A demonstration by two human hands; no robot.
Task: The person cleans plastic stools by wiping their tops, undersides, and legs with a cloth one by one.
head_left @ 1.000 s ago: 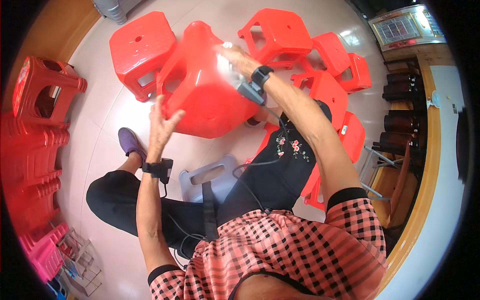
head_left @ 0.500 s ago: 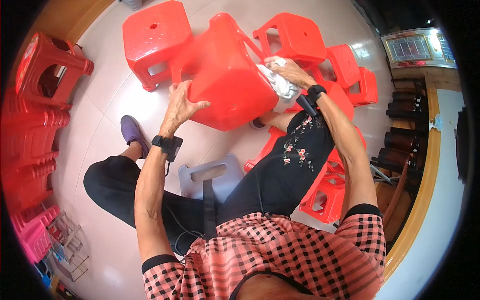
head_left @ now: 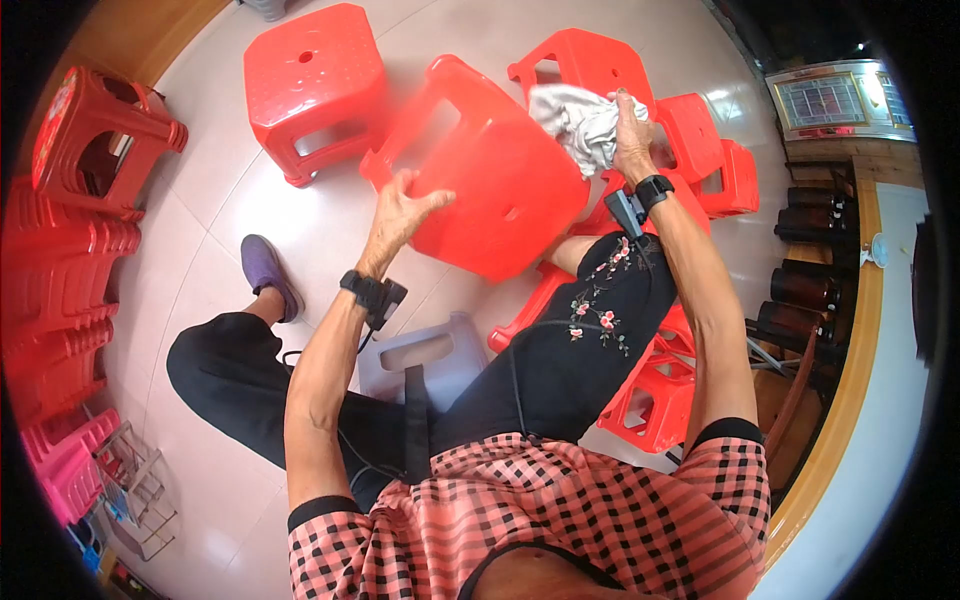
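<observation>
Left hand (head_left: 397, 218) grips a smooth, tilted plastic stool (head_left: 495, 195) — right hand (head_left: 632, 143) clutches crumpled white cloth (head_left: 580, 122).

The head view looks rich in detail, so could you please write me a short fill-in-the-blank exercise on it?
The white cloth is held in the ____ hand.
The stool at the left hand is coloured ____.
The black trousers are decorated with small pink ____.

Missing words: right; red; flowers.

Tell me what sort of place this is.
Probably a shop or eatery interior: pale glossy tiled floor, stacked red plastic stools, and dark shiny cylindrical containers along the right side.
</observation>
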